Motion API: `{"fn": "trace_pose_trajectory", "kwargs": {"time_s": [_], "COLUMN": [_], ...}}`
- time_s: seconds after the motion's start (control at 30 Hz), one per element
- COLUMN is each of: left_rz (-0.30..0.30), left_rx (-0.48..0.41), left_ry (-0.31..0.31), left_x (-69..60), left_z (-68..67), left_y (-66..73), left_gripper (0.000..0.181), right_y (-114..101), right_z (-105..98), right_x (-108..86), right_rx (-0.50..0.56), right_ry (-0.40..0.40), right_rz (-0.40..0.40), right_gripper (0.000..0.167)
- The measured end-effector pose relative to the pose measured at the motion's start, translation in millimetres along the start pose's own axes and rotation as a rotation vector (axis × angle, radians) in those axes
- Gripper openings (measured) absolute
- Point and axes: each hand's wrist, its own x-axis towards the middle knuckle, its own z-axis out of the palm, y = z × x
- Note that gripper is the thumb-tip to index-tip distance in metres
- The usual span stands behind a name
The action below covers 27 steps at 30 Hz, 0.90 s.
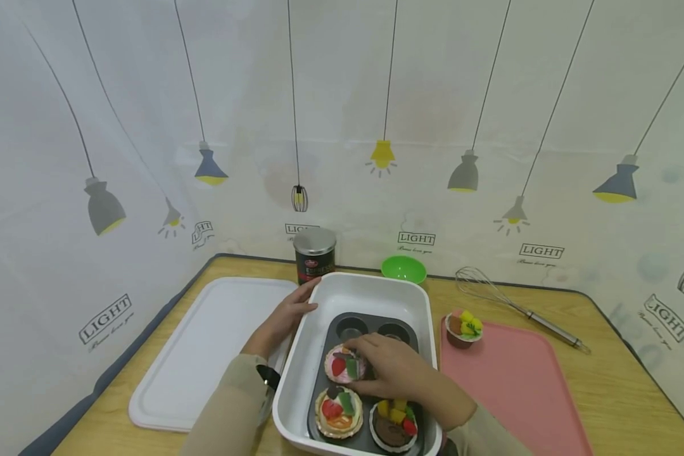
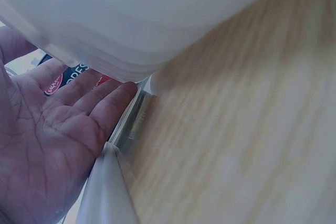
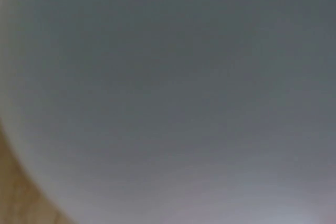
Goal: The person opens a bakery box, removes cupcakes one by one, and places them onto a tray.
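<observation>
A deep white rectangular tub (image 1: 370, 294) holds a dark muffin tin (image 1: 372, 325). My right hand (image 1: 399, 370) reaches into the tub and pinches a pink-topped toy cupcake (image 1: 342, 366) between thumb and fingers, at a left-hand well. Two more toy cupcakes sit in the near wells: an orange-and-cream one (image 1: 339, 413) and a chocolate one (image 1: 394, 427) with yellow fruit. Along the tub's outer left side lies my left hand (image 1: 279, 323); in the left wrist view its palm (image 2: 52, 129) and extended fingers show beside the tub wall (image 2: 142, 19). Only a blurred pale surface fills most of the right wrist view.
To the left lies a white tray (image 1: 216, 348); to the right, a pink tray (image 1: 513, 380) bears a fruit-topped cupcake (image 1: 463, 329) at its far corner. Behind the tub stand an espresso tin (image 1: 315, 256) and a green bowl (image 1: 403, 270). A whisk (image 1: 524, 311) lies at back right.
</observation>
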Motion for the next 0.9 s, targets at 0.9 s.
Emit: {"fn": "trace_pose_trajectory", "kwargs": {"time_s": [0.9], "left_rz": [-0.023], "left_rx": [0.010], "left_ry": [0.019], "left_x": [-0.3], "left_z": [0.7], "left_y": [1.4], "left_gripper": [0.065], "right_y": [-2.8], "right_z": [-7.2], "right_x": [-1.5], "right_rx": [0.166], "right_ry": [-0.019], "right_rz": [0.021], "right_gripper": [0.066]}}
